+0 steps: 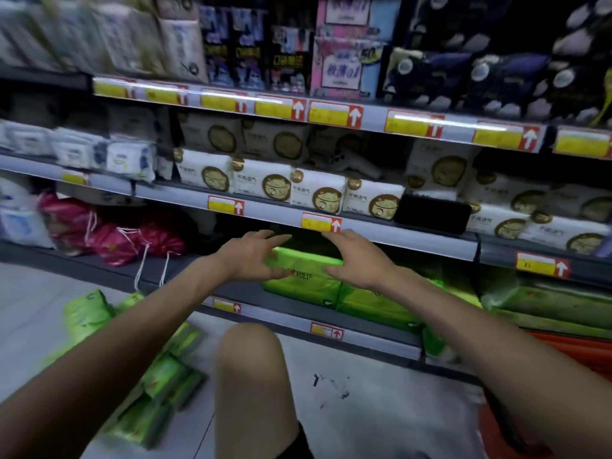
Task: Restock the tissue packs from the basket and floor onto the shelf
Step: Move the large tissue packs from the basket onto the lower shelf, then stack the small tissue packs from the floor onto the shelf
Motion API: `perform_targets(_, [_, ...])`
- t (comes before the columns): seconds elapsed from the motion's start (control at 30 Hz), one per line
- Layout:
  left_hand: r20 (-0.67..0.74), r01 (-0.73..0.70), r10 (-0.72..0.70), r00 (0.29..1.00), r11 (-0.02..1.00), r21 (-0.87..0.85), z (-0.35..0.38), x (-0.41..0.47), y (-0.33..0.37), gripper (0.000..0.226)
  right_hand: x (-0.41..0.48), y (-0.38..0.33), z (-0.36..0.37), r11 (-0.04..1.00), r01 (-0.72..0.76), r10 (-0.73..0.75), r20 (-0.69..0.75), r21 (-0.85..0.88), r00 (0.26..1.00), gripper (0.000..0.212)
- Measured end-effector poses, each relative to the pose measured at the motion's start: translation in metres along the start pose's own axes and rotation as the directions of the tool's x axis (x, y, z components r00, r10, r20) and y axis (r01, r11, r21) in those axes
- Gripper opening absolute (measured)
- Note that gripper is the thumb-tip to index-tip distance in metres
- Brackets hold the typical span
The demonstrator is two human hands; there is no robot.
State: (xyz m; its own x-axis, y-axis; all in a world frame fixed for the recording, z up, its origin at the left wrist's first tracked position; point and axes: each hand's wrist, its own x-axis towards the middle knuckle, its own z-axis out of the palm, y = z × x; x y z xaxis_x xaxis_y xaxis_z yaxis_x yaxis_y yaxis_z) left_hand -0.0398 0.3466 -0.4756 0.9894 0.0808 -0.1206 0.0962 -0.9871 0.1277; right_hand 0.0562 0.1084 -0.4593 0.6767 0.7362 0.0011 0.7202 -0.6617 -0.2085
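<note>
A green tissue pack sits on the bottom shelf, on top of other green packs. My left hand touches its left end with fingers spread and nearly straight. My right hand rests on its right end, fingers extended over the top. More green tissue packs lie beside it on the shelf to the right. Several green packs lie loose on the floor at the lower left. A red basket shows at the right edge.
Pink drawstring bags fill the bottom shelf's left part. White packs with gold cat prints line the shelf above, beside a black device. My bare knee is in front of the shelf on the pale floor.
</note>
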Motion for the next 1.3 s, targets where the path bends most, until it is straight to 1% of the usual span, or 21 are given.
perform_targets(0.13, [-0.029,0.051,-0.052,0.998,0.998,-0.049,-0.009,-0.021,-0.021,0.092,0.018,-0.033,-0.014,0.995,0.094,-0.094,-0.007,-0.042,0.996,0.081])
perform_targets(0.23, [-0.021,0.098,-0.099,0.995,0.993,-0.070,-0.014,-0.040,-0.032,0.099,0.032,-0.054,-0.022,0.988,0.147,-0.148,-0.003,-0.056,0.989,0.080])
perform_targets(0.3, [-0.026,0.121,-0.124,0.992,0.989,-0.086,-0.011,-0.054,-0.043,0.095,0.043,-0.068,-0.025,0.980,0.186,-0.185,0.019,-0.065,0.983,0.079])
perform_targets(0.37, [-0.024,0.145,-0.148,0.989,0.984,-0.099,-0.005,-0.067,-0.058,0.089,0.055,-0.080,-0.024,0.971,0.232,-0.230,0.051,-0.049,0.972,0.072])
perform_targets(0.47, [0.008,0.215,-0.216,0.976,0.970,-0.113,0.004,-0.081,-0.084,0.093,0.077,-0.097,-0.013,0.954,0.297,-0.298,0.104,0.024,0.949,0.060])
perform_targets(0.5, [0.013,0.247,-0.247,0.969,0.961,-0.127,0.007,-0.084,-0.092,0.096,0.084,-0.102,-0.006,0.947,0.317,-0.321,0.124,0.044,0.939,0.061])
perform_targets(0.57, [0.012,0.309,-0.311,0.950,0.937,-0.166,0.016,-0.091,-0.108,0.100,0.100,-0.111,0.012,0.934,0.352,-0.358,0.172,0.069,0.918,0.072])
perform_targets(0.63, [0.009,0.375,-0.383,0.924,0.901,-0.219,0.029,-0.099,-0.126,0.093,0.115,-0.121,0.034,0.919,0.382,-0.395,0.234,0.100,0.888,0.076])
perform_targets(0.7, [0.016,0.452,-0.464,0.886,0.854,-0.256,0.048,-0.108,-0.145,0.087,0.130,-0.130,0.059,0.902,0.412,-0.433,0.291,0.134,0.853,0.075])
perform_targets(0.77, [0.031,0.525,-0.540,0.841,0.803,-0.282,0.069,-0.121,-0.164,0.083,0.144,-0.140,0.086,0.890,0.428,-0.456,0.334,0.158,0.825,0.073])
perform_targets(0.83, [0.069,0.608,-0.619,0.782,0.735,-0.301,0.093,-0.135,-0.183,0.082,0.157,-0.150,0.118,0.879,0.442,-0.477,0.360,0.180,0.801,0.070])
perform_targets(0.93, [0.112,0.729,-0.740,0.664,0.605,-0.321,0.136,-0.154,-0.216,0.086,0.177,-0.169,0.171,0.873,0.420,-0.488,0.400,0.249,0.776,0.069])
perform_targets(1.0, [0.127,0.779,-0.809,0.574,0.491,-0.390,0.167,-0.161,-0.237,0.090,0.189,-0.181,0.206,0.871,0.395,-0.488,0.422,0.292,0.764,0.065])
perform_targets(1.07, [0.111,0.803,-0.874,0.473,0.376,-0.463,0.201,-0.164,-0.256,0.085,0.204,-0.195,0.239,0.862,0.376,-0.498,0.428,0.340,0.754,0.062])
perform_targets(1.13, [0.081,0.820,-0.924,0.373,0.287,-0.496,0.234,-0.159,-0.276,0.083,0.218,-0.208,0.271,0.861,0.331,-0.486,0.430,0.387,0.761,0.061])
perform_targets(1.23, [0.010,0.806,-0.972,0.235,0.189,-0.561,0.271,-0.147,-0.307,0.098,0.238,-0.228,0.316,0.848,0.252,-0.464,0.427,0.466,0.776,0.056])
perform_targets(1.3, [-0.010,0.785,-0.984,0.178,0.148,-0.602,0.289,-0.137,-0.325,0.107,0.250,-0.242,0.342,0.836,0.208,-0.455,0.429,0.509,0.780,0.052])
